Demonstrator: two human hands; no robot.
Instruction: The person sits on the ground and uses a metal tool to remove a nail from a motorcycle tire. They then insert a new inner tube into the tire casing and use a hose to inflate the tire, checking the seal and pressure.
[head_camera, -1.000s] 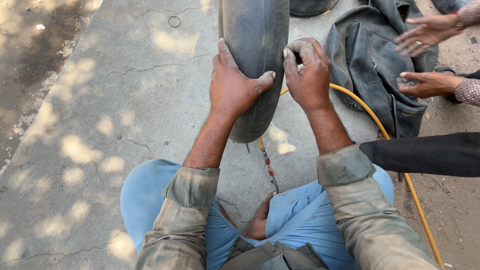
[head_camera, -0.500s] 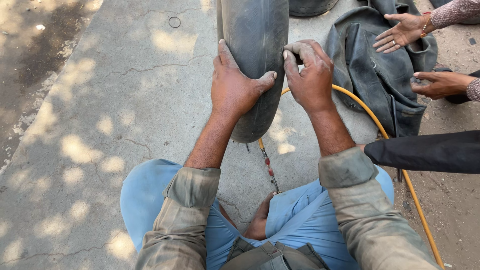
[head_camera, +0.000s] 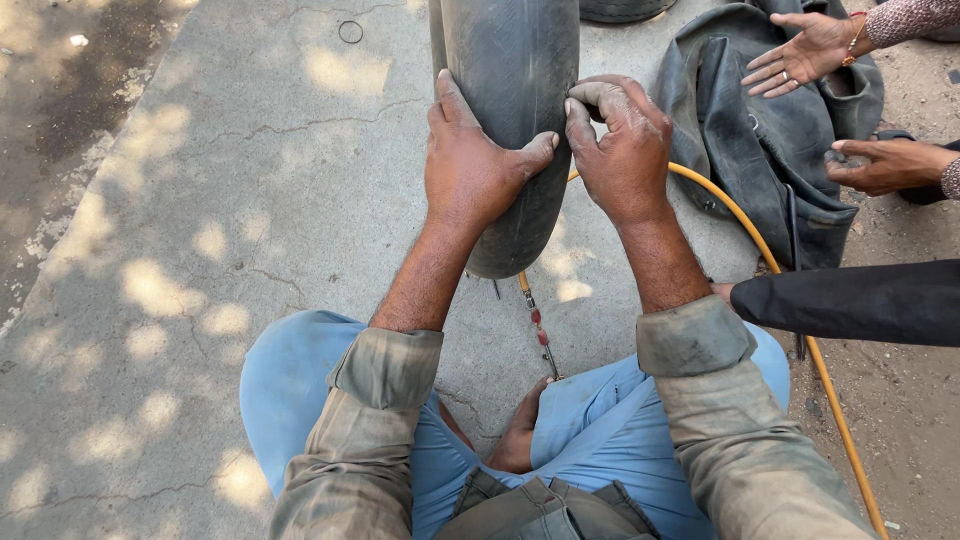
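A black inflated rubber inner tube (head_camera: 510, 60) stands upright on the concrete in front of me. My left hand (head_camera: 470, 165) grips its left side, thumb stretched across the front. On the tube's right edge my right hand (head_camera: 620, 150) has its fingers curled and pinching the rubber. A valve stem with a yellow air hose (head_camera: 760, 250) runs from under the tube toward the lower right.
A deflated black inner tube (head_camera: 760, 140) lies crumpled at the upper right. Another person's two hands (head_camera: 810, 50) (head_camera: 885, 165) hover over it, and a dark sleeve (head_camera: 850, 300) reaches in from the right. Cracked concrete (head_camera: 200, 250) spreads to the left, dirt to the right.
My hands have stayed on the tube. The other person's upper hand has moved left and up over the deflated tube.
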